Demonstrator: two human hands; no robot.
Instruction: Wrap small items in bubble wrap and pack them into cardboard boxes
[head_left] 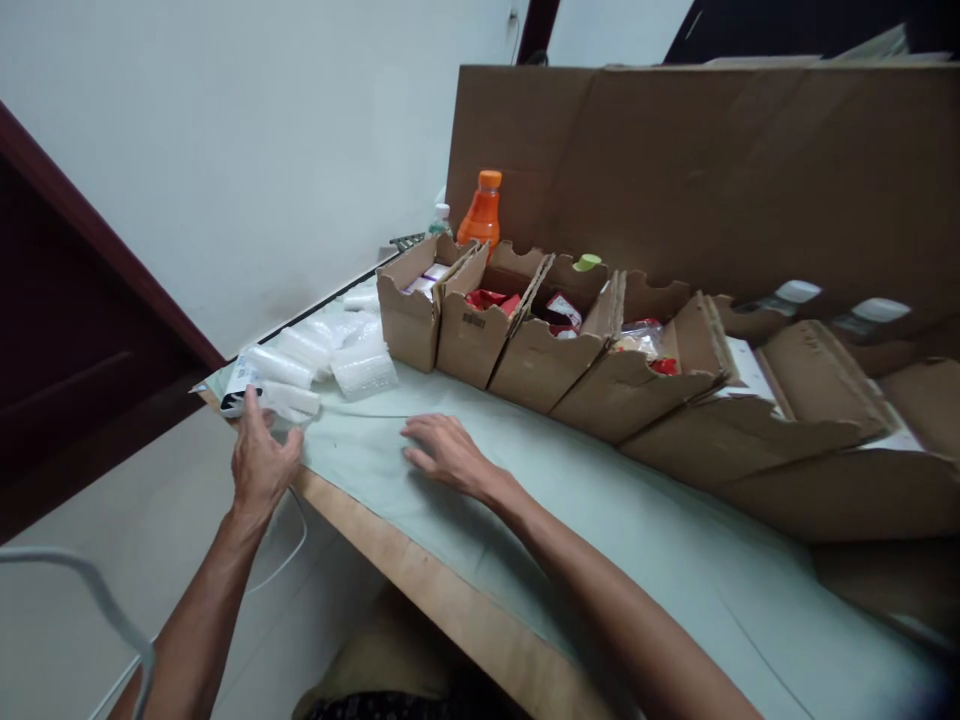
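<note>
My left hand (pixel 259 460) reaches to the table's left corner, its fingers closed around the edge of a clear plastic bag (pixel 289 402) beside a small white packet with a dark end (pixel 241 385). My right hand (pixel 442 450) lies flat on the pale green tabletop (pixel 600 520), fingers spread, holding nothing. Just beyond the left hand lies a heap of bubble-wrap rolls and clear bags (pixel 330 350).
A row of several open cardboard bins (pixel 540 340) with red and white packets runs along the table's back. An orange bottle (pixel 482 210) and a tall cardboard sheet (pixel 705 170) stand behind them. The wooden table edge (pixel 450 600) faces me. A dark door (pixel 67 340) is left.
</note>
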